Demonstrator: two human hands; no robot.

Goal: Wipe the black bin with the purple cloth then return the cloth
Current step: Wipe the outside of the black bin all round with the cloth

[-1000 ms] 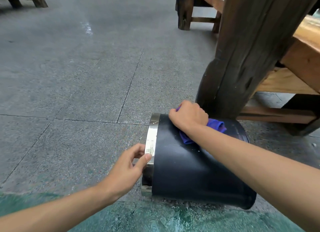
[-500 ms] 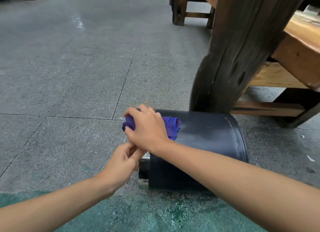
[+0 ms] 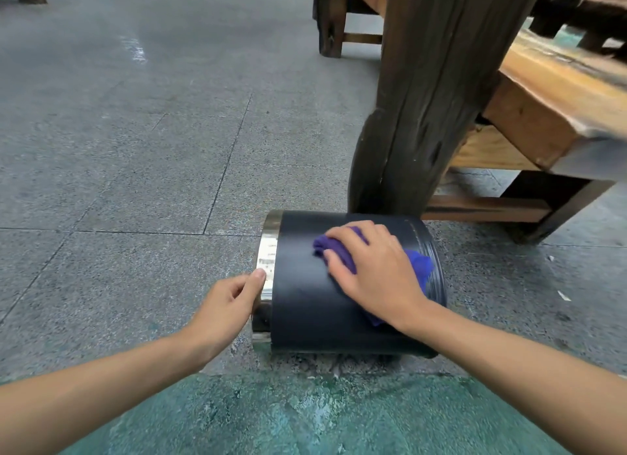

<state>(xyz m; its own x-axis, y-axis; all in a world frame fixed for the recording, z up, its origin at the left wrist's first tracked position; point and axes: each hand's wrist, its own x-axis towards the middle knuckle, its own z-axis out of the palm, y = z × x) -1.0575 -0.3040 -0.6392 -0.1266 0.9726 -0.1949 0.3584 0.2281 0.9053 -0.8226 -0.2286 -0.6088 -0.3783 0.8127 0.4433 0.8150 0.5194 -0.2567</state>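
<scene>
The black bin [image 3: 305,305] lies on its side on the stone floor, its shiny metal rim [image 3: 268,258] facing left. My right hand [image 3: 369,268] presses the crumpled purple cloth [image 3: 419,266] flat against the upper side of the bin, fingers spread and pointing left. Cloth shows at the fingertips and behind the hand toward the bin's base. My left hand [image 3: 227,305] holds the metal rim, thumb up on the rim's outside and fingers curled at the bin's mouth.
A thick dark wooden post [image 3: 424,98] stands just behind the bin, joined to a wooden bench [image 3: 549,98] on the right. Another dark bench leg [image 3: 330,17] is farther back. Grey tiled floor [image 3: 135,149] stretches left; a green painted strip [image 3: 305,417] runs along the near edge.
My right hand has slid the cloth from the rim end rightward to the middle of the bin. My left hand stays at the rim, which is uncovered again.
</scene>
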